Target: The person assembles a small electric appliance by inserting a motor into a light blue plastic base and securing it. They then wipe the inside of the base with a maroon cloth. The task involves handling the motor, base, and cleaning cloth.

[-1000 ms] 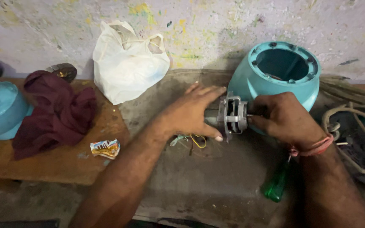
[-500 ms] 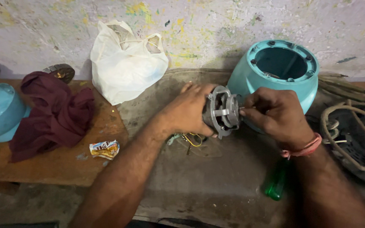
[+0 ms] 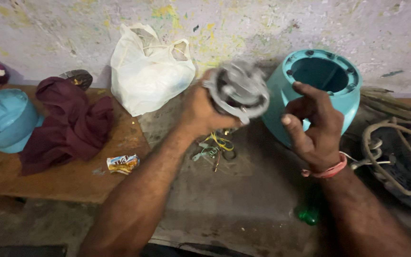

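a grey concrete floor carries most of it, with a low wooden board laid at the left of it against the wall. on the board, taken from the maroon cloth: a teal cover touches its left side, a dark round piece lies just behind it, and a small crumpled wrapper sits to its right, toward the board's near edge. on the concrete, right of the cloth, stand a white plastic bag, a tangle of coloured wires, a teal housing with its open mouth up, a green bottle and, farthest off, coiled cables.

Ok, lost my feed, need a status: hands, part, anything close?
Left hand grips round grey metal motor part, lifted, blurred. Right hand open, off it. Teal round housing right behind.
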